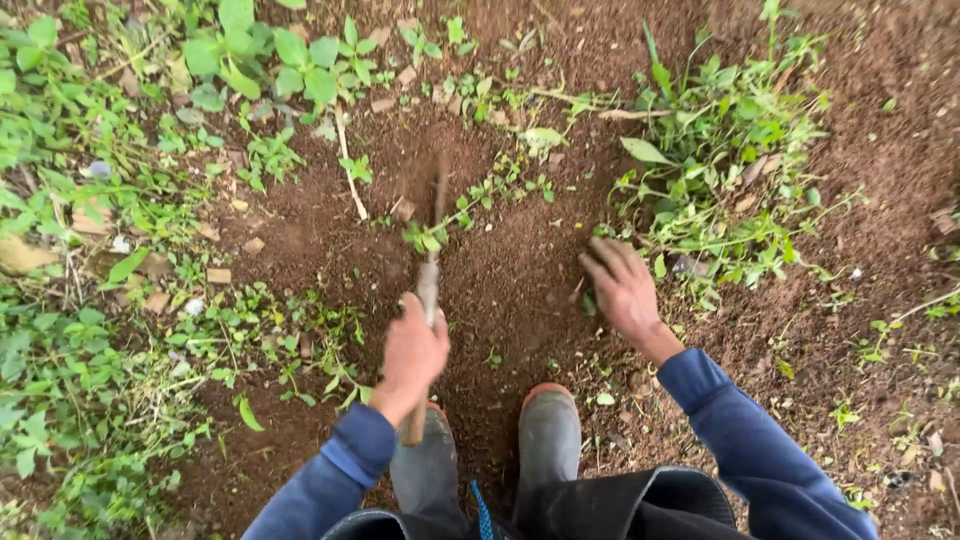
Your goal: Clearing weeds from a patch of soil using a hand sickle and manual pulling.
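Observation:
My left hand [412,352] is closed around the wooden handle of a small digging tool [430,285]. Its blade end reaches forward into the reddish-brown soil [500,290] near a few small green weeds [428,238]; the blade is blurred. My right hand [622,285] rests palm down on the soil with its fingers spread, at the edge of a clump of weeds [720,180]. It touches small green stems there; whether it grips any I cannot tell. Both arms wear blue sleeves.
My two grey rubber boots [548,432] stand on the soil just below my hands. Dense green weeds and dry leaves [90,250] cover the ground to the left and top. A thin dry stick [348,165] lies above the tool.

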